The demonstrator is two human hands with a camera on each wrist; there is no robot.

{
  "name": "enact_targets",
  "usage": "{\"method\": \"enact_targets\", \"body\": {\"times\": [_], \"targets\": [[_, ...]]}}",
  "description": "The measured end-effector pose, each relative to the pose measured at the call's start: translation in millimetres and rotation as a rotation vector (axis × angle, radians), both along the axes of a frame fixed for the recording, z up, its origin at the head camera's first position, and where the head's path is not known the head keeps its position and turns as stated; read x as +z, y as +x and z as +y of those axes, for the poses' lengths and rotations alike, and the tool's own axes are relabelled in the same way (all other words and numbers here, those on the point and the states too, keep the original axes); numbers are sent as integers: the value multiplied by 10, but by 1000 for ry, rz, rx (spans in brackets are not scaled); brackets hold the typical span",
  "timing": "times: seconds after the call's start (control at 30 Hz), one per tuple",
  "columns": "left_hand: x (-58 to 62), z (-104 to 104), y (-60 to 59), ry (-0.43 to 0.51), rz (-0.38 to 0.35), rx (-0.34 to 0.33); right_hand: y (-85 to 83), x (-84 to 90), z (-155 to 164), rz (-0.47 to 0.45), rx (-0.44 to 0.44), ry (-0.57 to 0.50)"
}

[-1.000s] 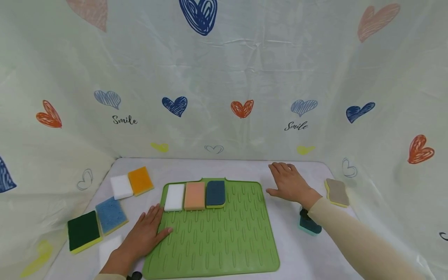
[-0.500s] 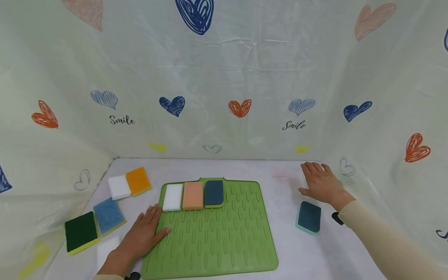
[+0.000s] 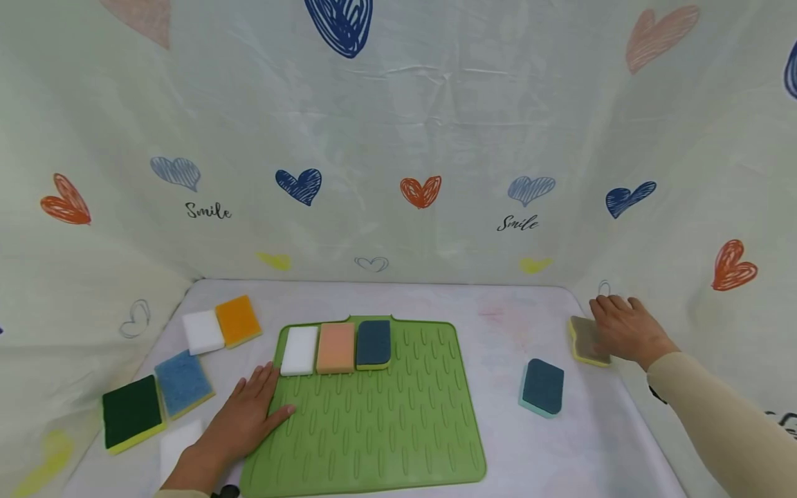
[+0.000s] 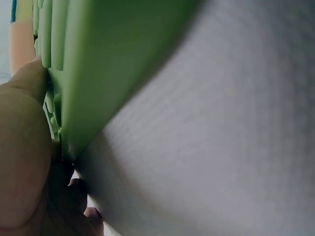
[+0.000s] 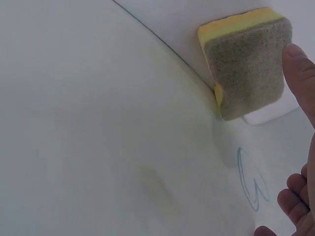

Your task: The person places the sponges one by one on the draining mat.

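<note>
My left hand lies with fingers extended along the left edge of a ribbed green mat, its thumb on the mat. Across the mat's top left sit a white sponge, a peach sponge and a dark blue sponge. At the table's right edge, my right hand is over a grey-brown scouring sponge with a yellow layer. In the right wrist view the thumb overlaps the edge of that sponge, while the other fingers stay off it.
A teal sponge lies between mat and right hand. To the left are an orange sponge, a white sponge, a blue sponge, a dark green sponge and a white piece. A heart-printed curtain surrounds the table.
My right hand has moved rightward, past the teal sponge, to the grey-brown sponge at the table's right edge. My left hand stays at the mat's edge.
</note>
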State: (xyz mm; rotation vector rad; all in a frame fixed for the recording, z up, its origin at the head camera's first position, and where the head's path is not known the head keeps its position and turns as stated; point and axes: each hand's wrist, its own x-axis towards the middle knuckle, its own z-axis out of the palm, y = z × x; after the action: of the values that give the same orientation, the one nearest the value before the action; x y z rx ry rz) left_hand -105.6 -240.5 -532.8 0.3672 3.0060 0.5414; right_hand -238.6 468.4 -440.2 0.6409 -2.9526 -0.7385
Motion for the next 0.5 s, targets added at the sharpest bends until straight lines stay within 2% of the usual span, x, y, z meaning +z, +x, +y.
{"method": "enact_targets", "body": {"times": [0.37,0.5], "targets": [[-21,-23,3,5,6,0,51,-270,12,74,-21,-52],[-10,-20,3,12,7,0,67,-343,35,78,-39,-104]]}}
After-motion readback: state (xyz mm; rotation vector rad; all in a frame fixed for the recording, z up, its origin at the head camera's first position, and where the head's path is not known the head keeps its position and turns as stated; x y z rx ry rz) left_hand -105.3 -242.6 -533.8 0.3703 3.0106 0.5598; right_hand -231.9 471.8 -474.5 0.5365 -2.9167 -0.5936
